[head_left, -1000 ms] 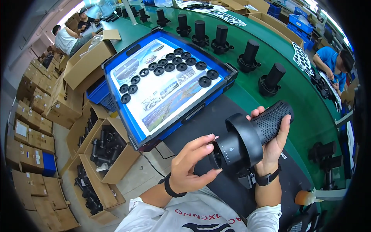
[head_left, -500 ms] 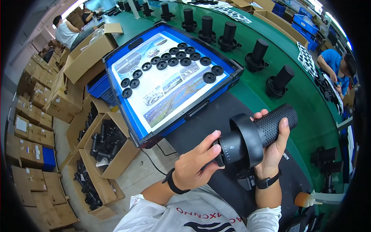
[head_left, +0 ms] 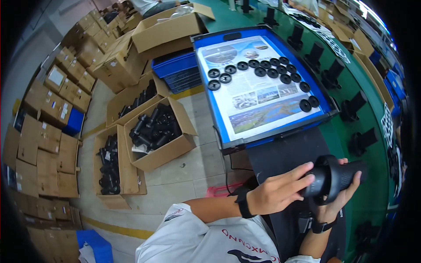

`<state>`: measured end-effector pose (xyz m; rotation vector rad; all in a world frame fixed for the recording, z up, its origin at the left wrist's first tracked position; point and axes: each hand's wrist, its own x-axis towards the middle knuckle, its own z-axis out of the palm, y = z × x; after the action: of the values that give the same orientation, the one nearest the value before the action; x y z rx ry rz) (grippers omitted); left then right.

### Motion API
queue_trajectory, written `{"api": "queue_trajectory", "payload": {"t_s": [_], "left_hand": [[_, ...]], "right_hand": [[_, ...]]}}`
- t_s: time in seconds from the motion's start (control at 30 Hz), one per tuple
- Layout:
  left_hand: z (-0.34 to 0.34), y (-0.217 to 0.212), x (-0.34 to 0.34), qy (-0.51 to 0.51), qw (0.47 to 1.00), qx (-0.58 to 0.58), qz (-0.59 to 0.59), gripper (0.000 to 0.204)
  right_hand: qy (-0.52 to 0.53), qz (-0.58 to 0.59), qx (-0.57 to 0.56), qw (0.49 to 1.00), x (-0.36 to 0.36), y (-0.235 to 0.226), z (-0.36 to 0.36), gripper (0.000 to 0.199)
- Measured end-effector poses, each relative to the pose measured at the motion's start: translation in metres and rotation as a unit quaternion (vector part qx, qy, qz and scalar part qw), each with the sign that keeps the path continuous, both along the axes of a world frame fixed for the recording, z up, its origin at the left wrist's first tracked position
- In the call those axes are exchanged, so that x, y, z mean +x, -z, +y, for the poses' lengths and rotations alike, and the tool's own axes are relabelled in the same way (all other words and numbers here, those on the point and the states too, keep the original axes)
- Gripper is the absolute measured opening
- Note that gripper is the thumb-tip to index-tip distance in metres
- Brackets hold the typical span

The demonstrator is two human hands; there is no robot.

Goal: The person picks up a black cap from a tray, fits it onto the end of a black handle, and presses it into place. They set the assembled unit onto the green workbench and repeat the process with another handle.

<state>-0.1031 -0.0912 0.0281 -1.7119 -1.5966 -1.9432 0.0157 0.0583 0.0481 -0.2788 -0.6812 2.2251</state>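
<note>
A black microphone (head_left: 315,186) with a perforated grille and a wide ring around its middle lies sideways between my hands, over the black mat at the lower right. My right hand (head_left: 337,202) is closed around the grille side from below. At the opposite end, my left hand (head_left: 278,190) pinches the marked end of the body with its fingertips. Ahead of my hands a blue tray (head_left: 221,127) holds a printed sheet with several black round discs (head_left: 272,73) on it. More black microphones (head_left: 356,107) stand in a row along the green table to the right.
Open cartons of black parts (head_left: 153,129) sit on the floor at the left, beside a blue crate (head_left: 177,72). Stacked brown boxes (head_left: 48,153) line the far left. White cut-out sheets (head_left: 388,127) lie on the right side of the green table (head_left: 346,151).
My view has swung left, so the tray and table appear farther right and the floor cartons show more. Both hands still hold the microphone, left fingertips at its marked end.
</note>
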Motion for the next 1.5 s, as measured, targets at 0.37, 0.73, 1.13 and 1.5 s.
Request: {"api": "queue_trajectory", "payload": {"t_s": [0.37, 0.73, 1.13, 1.5], "left_hand": [[-0.105, 0.128, 0.072, 0.116, 0.890, -0.359, -0.255, 0.008], [-0.005, 0.050, 0.051, 0.245, 0.944, -0.178, -0.128, 0.004], [-0.009, 0.016, -0.059, -0.367, 0.865, -0.274, 0.205, 0.042], [-0.013, 0.068, -0.138, -0.444, 0.791, -0.307, 0.286, 0.036]], "right_hand": [[0.051, -0.032, -0.043, 0.997, 0.026, -0.003, 0.047, 0.048], [0.350, -0.043, 0.224, 0.909, 0.117, -0.060, 0.053, 0.044], [0.310, -0.345, 0.370, 0.805, 0.182, 0.064, -0.008, 0.051], [0.323, -0.367, 0.317, 0.813, 0.203, 0.063, 0.002, 0.058]]}}
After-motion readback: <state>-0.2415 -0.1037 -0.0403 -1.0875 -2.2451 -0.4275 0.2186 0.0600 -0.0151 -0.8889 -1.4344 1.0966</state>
